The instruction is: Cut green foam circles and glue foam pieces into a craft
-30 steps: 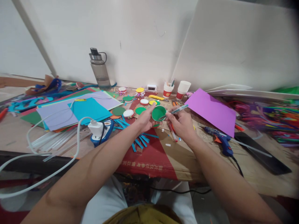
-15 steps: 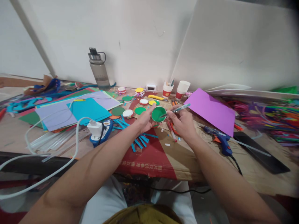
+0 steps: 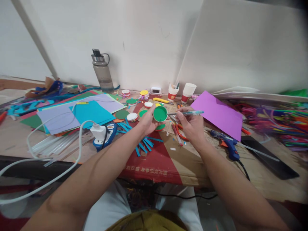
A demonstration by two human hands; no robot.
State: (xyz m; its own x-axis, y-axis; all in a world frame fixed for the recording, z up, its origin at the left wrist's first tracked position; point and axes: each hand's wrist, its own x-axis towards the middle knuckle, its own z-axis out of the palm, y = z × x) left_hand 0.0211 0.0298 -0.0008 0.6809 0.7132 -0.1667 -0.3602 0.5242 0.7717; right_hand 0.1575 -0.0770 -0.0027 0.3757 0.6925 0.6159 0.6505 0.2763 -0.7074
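Observation:
A small shallow round cup with a green inside (image 3: pixel 160 113) is tilted toward me in my left hand (image 3: pixel 150 122), whose fingers close around its rim and side. My right hand (image 3: pixel 191 126) pinches a slim pen-like tool (image 3: pixel 193 113), pale blue with a dark tip that points left at the cup's right edge. Whether the tip touches the cup is hard to tell. Under the hands lie a green paper disc (image 3: pixel 160 127), orange-handled scissors (image 3: pixel 179 131), a red pen (image 3: pixel 177 136) and blue paper strips (image 3: pixel 146 146).
Coloured paper sheets (image 3: pixel 92 110), a white plug on a blue power strip (image 3: pixel 102 136) and a bottle (image 3: pixel 103 72) are on the left. To the right lie purple paper (image 3: pixel 218 112), a glue gun (image 3: pixel 228 146), a black phone (image 3: pixel 269 157) and pipe cleaners (image 3: pixel 274 118). Paper cups (image 3: pixel 188 92) stand behind.
My right hand has drawn the tool's tip out of the green cup toward the right, and the tool lies flatter. The cup has shifted slightly left and up with my left hand.

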